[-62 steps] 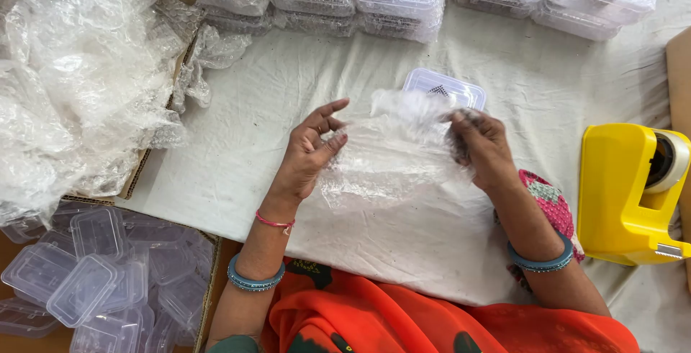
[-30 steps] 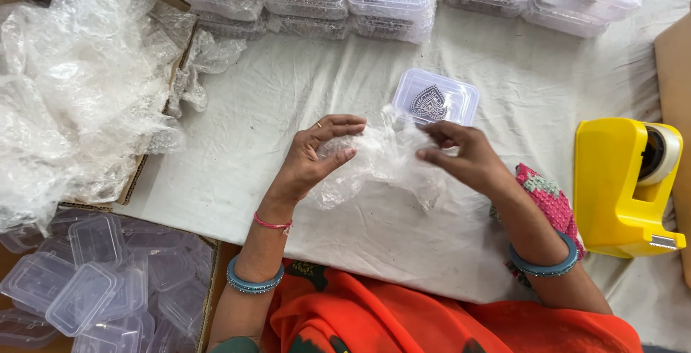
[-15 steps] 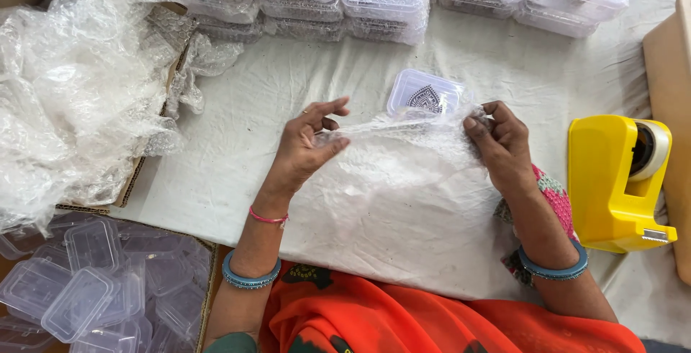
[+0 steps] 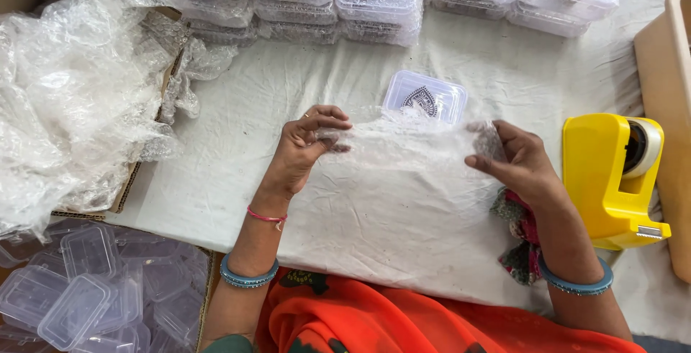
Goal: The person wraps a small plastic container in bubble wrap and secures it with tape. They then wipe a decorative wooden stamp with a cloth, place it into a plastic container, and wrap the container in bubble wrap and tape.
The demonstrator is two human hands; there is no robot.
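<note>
We hold a sheet of bubble wrap stretched flat over the cloth, left hand pinching its 9 o'clock edge and right hand its 3 o'clock edge, while the small clear box at 12 o'clock lies unwrapped.

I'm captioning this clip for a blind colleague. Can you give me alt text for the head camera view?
Two hands, left hand and right hand, stretch a sheet of clear bubble wrap flat above a white cloth-covered table. Just beyond it lies a small clear plastic box, with a yellow tape dispenser at right.
</note>
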